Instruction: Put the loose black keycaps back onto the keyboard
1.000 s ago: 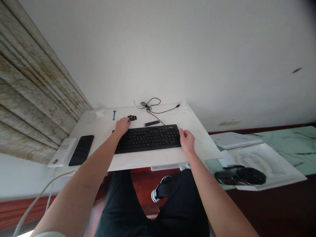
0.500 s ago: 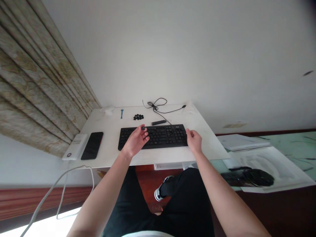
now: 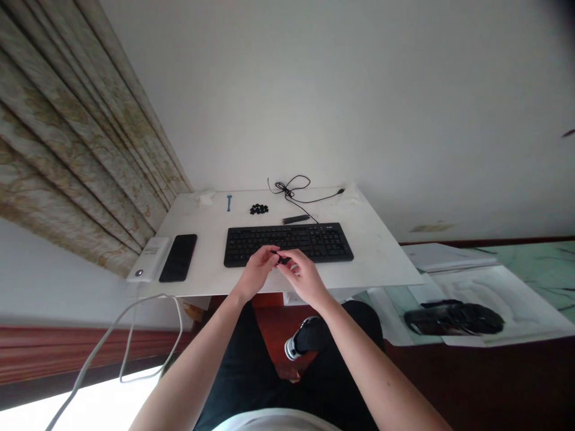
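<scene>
Both my hands meet over the front edge of a black keyboard (image 3: 332,242), fingertips pinched together around a small black keycap (image 3: 282,259). My left hand (image 3: 259,267) holds it from the left, and my right hand (image 3: 303,272) from the right; the fingers partly hide it. Behind the keyboard lies a small pile of black keycaps (image 3: 259,209). To the right of that pile is a narrow dark bar (image 3: 295,219), perhaps a spacebar key. A coiled black cable (image 3: 287,190) runs from the back of the keyboard.
On the white table (image 3: 372,263), a dark phone (image 3: 178,257) and a white box (image 3: 150,257) lie at the left. A small blue tool (image 3: 229,203) is near the back. A pale cable (image 3: 108,335) loops at the lower left. Right of the table rests a glossy black object (image 3: 453,318).
My right hand has left the keyboard's right end and come inward to meet my left hand. My left hand has moved slightly toward me, and the view has shifted a little.
</scene>
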Demonstrator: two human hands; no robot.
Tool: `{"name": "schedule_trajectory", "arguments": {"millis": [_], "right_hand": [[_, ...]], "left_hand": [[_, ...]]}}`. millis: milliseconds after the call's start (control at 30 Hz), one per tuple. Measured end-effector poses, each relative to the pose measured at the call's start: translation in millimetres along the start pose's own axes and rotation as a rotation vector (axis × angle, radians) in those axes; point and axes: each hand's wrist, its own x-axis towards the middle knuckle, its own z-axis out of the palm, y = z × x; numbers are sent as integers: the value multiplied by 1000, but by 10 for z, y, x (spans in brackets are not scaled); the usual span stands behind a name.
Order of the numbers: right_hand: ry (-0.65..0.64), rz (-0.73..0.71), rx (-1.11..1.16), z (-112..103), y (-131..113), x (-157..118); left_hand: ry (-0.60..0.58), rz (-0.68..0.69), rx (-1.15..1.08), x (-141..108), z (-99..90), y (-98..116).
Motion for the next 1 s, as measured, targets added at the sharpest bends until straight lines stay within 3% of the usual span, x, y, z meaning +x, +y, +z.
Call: {"name": "schedule_trajectory", "arguments": {"millis": [167, 267, 467, 600, 833, 1000], "right_hand": [[-18, 93, -2, 80, 137, -19], [16, 185, 40, 59, 198, -30], [60, 363, 229, -65, 288, 127], [3, 435, 287, -100, 338, 413], [-161, 397, -107, -6, 363, 1026], [-252, 278, -345, 56, 406, 1251]], "left_hand": [[-24, 56, 155, -88, -12, -96], [7, 152, 378, -103, -120, -132], [296, 417, 1056, -22, -437, -280], [213, 465, 1194, 17, -450, -380], [154, 475, 1226, 46, -402, -428], [152, 480, 1256, 51, -403, -423]]}}
